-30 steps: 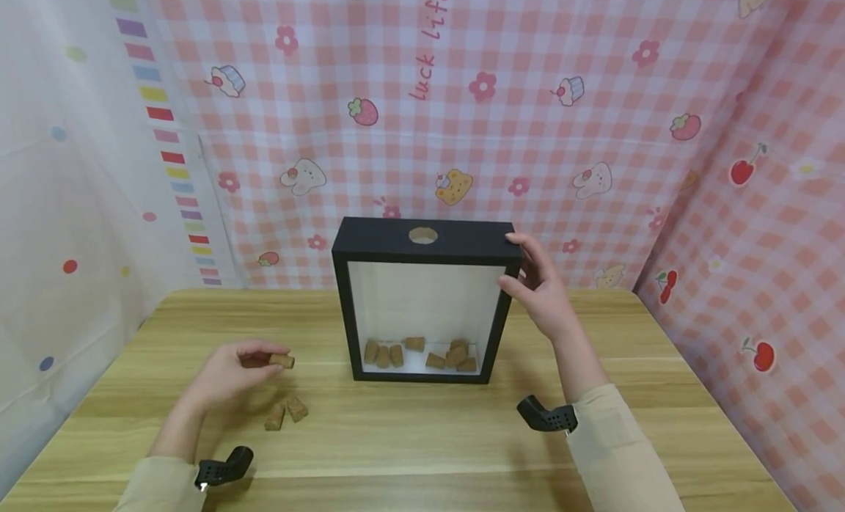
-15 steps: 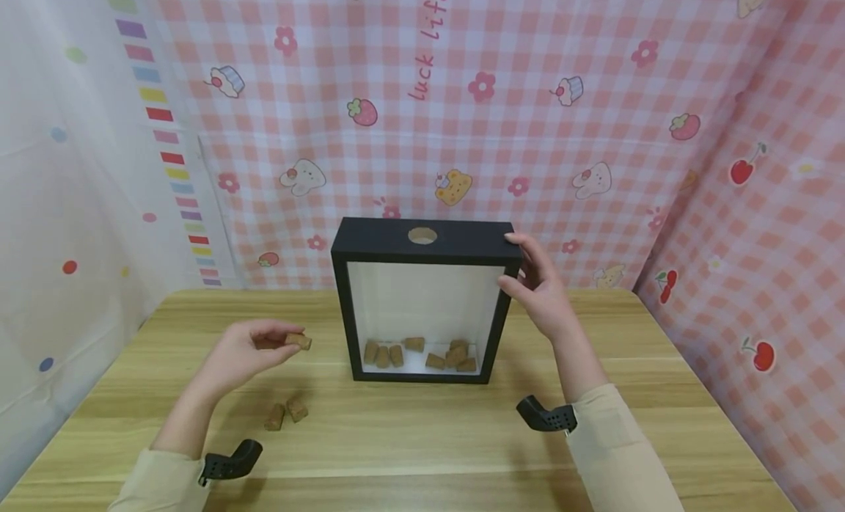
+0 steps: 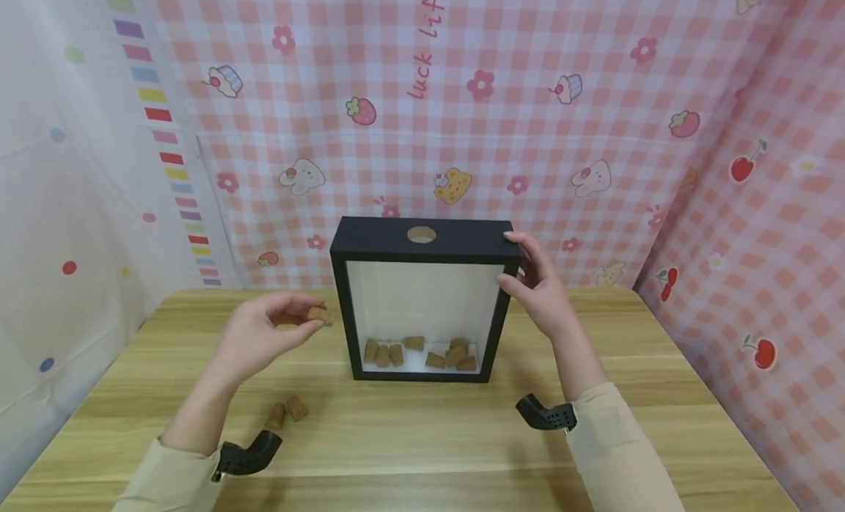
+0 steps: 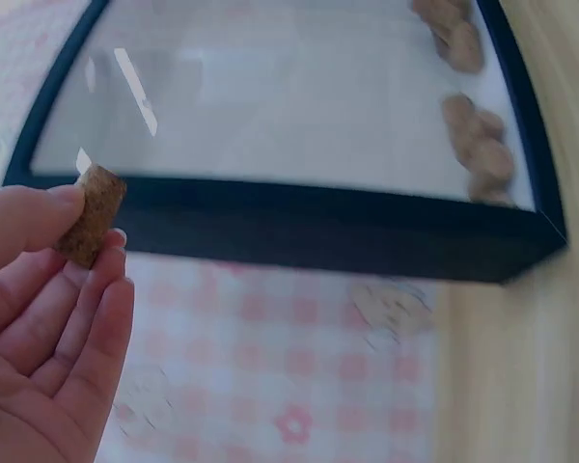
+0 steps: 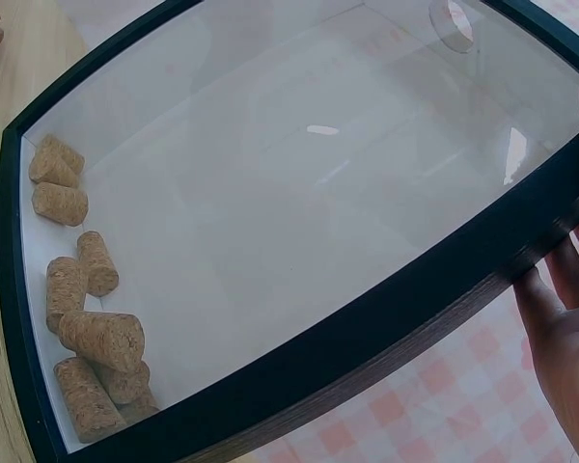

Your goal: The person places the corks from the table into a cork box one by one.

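A black shadow box (image 3: pixel 422 258) with a clear front and a round hole (image 3: pixel 421 235) in its top stands upright on the table. Several corks (image 5: pixel 101 340) lie along its floor inside. My left hand (image 3: pixel 267 332) is raised to the left of the box, pinching a cork (image 4: pixel 93 214) between thumb and fingers. In the left wrist view that cork overlaps the box's side edge. My right hand (image 3: pixel 544 292) grips the box's upper right corner, thumb on the front frame and fingertip on top. Two loose corks (image 3: pixel 297 407) lie on the table below my left hand.
The wooden table (image 3: pixel 422 453) reaches back to a pink checked curtain (image 3: pixel 528 130). A white dotted curtain (image 3: pixel 79 204) hangs at the left. Black wrist camera mounts (image 3: pixel 249 455) stick out from both sleeves above the table.
My left hand has moved up and to the right with the cork, away from the two loose corks and closer to the box. The right hand and the box stay in place.
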A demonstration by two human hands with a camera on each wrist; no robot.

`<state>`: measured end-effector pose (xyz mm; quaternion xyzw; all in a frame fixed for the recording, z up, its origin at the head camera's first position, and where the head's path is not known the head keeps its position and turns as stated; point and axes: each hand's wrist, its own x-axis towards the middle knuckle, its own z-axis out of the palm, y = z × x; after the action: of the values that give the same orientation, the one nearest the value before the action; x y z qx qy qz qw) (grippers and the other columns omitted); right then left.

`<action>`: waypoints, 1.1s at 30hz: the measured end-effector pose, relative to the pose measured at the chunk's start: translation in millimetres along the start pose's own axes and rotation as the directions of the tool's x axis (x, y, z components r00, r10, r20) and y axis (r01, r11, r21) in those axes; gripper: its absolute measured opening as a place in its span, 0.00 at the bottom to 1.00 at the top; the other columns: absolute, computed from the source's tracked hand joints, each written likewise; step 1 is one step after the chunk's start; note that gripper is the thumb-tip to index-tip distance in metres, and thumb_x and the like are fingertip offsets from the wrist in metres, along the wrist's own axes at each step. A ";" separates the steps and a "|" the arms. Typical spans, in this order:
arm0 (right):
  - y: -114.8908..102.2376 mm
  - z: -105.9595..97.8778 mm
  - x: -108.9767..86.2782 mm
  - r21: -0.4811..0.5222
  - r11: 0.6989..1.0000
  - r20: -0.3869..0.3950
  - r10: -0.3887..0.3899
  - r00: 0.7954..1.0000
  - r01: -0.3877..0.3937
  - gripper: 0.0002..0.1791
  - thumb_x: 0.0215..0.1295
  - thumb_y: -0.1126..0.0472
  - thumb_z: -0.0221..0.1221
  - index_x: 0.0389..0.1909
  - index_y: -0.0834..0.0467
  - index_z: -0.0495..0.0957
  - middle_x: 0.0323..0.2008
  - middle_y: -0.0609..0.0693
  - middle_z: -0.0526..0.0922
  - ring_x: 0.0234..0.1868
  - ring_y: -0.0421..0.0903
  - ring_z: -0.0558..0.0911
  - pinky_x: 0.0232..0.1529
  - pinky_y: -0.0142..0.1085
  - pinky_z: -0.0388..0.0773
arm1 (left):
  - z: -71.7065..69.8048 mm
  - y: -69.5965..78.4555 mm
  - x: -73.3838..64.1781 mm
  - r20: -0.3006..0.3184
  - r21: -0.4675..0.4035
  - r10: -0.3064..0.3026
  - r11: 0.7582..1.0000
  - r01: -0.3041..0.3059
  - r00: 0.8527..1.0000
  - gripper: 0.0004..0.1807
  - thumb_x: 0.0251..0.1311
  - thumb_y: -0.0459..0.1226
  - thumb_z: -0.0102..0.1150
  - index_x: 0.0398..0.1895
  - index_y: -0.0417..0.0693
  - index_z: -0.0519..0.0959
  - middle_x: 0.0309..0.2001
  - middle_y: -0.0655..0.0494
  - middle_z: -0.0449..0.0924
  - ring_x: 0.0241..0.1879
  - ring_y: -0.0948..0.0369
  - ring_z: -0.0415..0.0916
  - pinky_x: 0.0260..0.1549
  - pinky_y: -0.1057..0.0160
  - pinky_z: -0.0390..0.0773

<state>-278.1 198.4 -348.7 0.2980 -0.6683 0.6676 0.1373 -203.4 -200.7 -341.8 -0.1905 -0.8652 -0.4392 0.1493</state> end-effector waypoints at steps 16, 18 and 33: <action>0.3 0.2 0.6 0.007 1.000 -0.001 -0.012 1.000 0.012 0.34 0.64 0.78 0.58 0.65 0.45 0.71 0.66 0.50 0.69 0.61 0.47 0.70 0.53 0.32 0.74 | 10.7 73.4 26.4 -0.104 -0.066 0.255 0.963 -0.263 0.961 0.17 0.55 0.24 0.69 0.49 0.40 0.85 0.40 0.55 0.86 0.38 0.62 0.82 0.41 0.70 0.80; 0.6 0.3 0.6 0.007 1.000 -0.002 -0.013 1.000 0.013 0.34 0.63 0.78 0.58 0.65 0.44 0.72 0.66 0.50 0.69 0.61 0.47 0.70 0.53 0.31 0.74 | 13.3 79.1 30.3 -0.115 -0.069 0.272 0.957 -0.280 0.956 0.17 0.56 0.24 0.68 0.50 0.40 0.85 0.40 0.54 0.86 0.39 0.62 0.80 0.41 0.71 0.79; -0.7 1.1 0.5 0.012 1.000 -0.002 -0.022 1.000 0.022 0.35 0.63 0.80 0.57 0.64 0.44 0.72 0.65 0.49 0.69 0.60 0.46 0.70 0.52 0.31 0.74 | 29.4 114.8 67.2 -0.122 -0.050 0.231 0.970 -0.238 0.965 0.19 0.60 0.29 0.67 0.55 0.43 0.83 0.51 0.52 0.83 0.44 0.60 0.81 0.43 0.62 0.81</action>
<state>-277.9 197.2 -348.0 0.3055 -0.6609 0.6703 0.1433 -212.5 -101.1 -249.2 -0.2705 -0.8120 -0.4561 0.2439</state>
